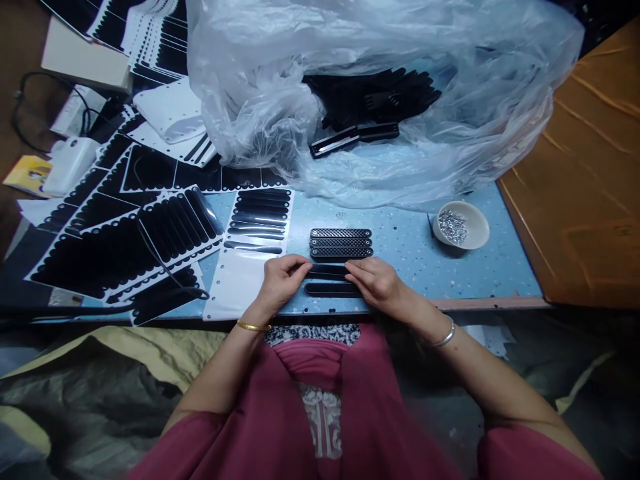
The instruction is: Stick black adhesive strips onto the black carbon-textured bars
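Observation:
My left hand [284, 277] and my right hand [376, 280] pinch the two ends of a long black strip [327, 271] that lies on the blue table [410, 250]. A second black strip [330, 289] lies just nearer to me, partly under my right hand. Just beyond my fingers sit three black textured bars [341, 243] side by side. Left of my left hand lies a white backing sheet [250, 257] with several black oval stickers at its top. Both hands have their fingers closed.
A large clear plastic bag [390, 100] holding black parts fills the back of the table. A small white bowl [461, 225] of metal bits stands at the right. Sheets of black stickers [125, 247] pile up on the left. An orange-brown surface [590, 173] lies far right.

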Demonstrator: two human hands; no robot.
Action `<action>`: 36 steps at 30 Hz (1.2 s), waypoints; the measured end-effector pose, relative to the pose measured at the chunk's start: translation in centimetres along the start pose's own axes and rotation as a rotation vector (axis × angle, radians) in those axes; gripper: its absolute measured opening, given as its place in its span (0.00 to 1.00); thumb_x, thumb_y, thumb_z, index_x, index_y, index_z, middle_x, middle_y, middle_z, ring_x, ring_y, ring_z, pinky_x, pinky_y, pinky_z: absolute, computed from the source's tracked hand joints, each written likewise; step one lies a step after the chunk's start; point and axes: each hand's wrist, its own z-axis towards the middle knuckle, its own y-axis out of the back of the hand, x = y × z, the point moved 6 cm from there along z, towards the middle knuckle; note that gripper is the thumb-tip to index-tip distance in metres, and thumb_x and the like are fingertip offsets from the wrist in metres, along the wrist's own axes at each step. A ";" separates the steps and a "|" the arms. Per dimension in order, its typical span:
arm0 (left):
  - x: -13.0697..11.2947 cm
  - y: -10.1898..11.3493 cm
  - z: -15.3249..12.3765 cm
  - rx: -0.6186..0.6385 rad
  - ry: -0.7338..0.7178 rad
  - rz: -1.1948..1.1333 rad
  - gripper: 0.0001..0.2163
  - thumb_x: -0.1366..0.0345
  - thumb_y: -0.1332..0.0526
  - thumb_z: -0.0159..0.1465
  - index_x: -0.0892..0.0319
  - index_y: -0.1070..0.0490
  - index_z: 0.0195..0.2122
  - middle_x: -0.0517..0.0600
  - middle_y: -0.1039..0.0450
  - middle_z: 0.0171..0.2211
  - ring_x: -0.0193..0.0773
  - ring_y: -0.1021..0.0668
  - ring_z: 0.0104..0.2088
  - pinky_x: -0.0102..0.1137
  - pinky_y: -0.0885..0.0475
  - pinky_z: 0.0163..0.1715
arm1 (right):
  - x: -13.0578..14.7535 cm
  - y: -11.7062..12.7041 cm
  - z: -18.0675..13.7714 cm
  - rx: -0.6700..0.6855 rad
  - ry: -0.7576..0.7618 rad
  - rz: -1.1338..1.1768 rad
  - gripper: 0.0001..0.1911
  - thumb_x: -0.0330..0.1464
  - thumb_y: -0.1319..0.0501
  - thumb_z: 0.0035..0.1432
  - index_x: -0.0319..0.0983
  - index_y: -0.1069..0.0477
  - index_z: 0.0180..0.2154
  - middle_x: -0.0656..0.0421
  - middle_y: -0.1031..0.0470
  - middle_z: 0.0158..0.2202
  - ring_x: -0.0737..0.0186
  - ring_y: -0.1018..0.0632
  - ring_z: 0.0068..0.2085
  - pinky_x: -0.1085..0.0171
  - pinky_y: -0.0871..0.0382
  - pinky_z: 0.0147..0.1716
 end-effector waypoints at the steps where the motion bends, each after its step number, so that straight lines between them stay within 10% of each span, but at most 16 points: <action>1: 0.0 0.0 0.0 0.001 0.002 0.000 0.07 0.64 0.36 0.60 0.61 0.21 0.30 0.49 0.22 0.25 0.34 0.24 0.25 0.27 0.30 0.27 | 0.0 0.0 0.0 0.008 -0.004 -0.015 0.13 0.29 0.42 0.64 0.35 0.26 0.50 0.47 0.20 0.43 0.53 0.20 0.42 0.54 0.24 0.40; 20: -0.2 0.0 -0.2 -0.027 -0.098 0.031 0.08 0.64 0.37 0.60 0.62 0.21 0.36 0.52 0.19 0.30 0.37 0.20 0.28 0.29 0.25 0.30 | -2.9 3.7 -4.5 -0.239 -0.434 0.112 0.07 0.33 0.39 0.59 0.41 0.22 0.38 0.56 0.21 0.29 0.61 0.21 0.30 0.63 0.26 0.30; 26: -5.3 0.7 -2.6 -0.182 -0.541 0.374 0.07 0.67 0.39 0.63 0.62 0.23 0.39 0.57 0.19 0.37 0.43 0.19 0.36 0.36 0.24 0.37 | -2.4 2.7 -3.8 -0.242 -0.441 0.141 0.08 0.33 0.38 0.57 0.39 0.23 0.37 0.57 0.22 0.27 0.63 0.23 0.27 0.65 0.29 0.26; 36: -9.8 -6.7 -1.2 0.140 -0.843 0.572 0.07 0.73 0.45 0.64 0.61 0.29 0.32 0.55 0.25 0.30 0.43 0.26 0.33 0.38 0.32 0.33 | -10.6 7.1 -8.8 -0.294 -0.843 -0.388 0.16 0.38 0.43 0.58 0.35 0.21 0.35 0.49 0.20 0.28 0.55 0.23 0.28 0.61 0.33 0.30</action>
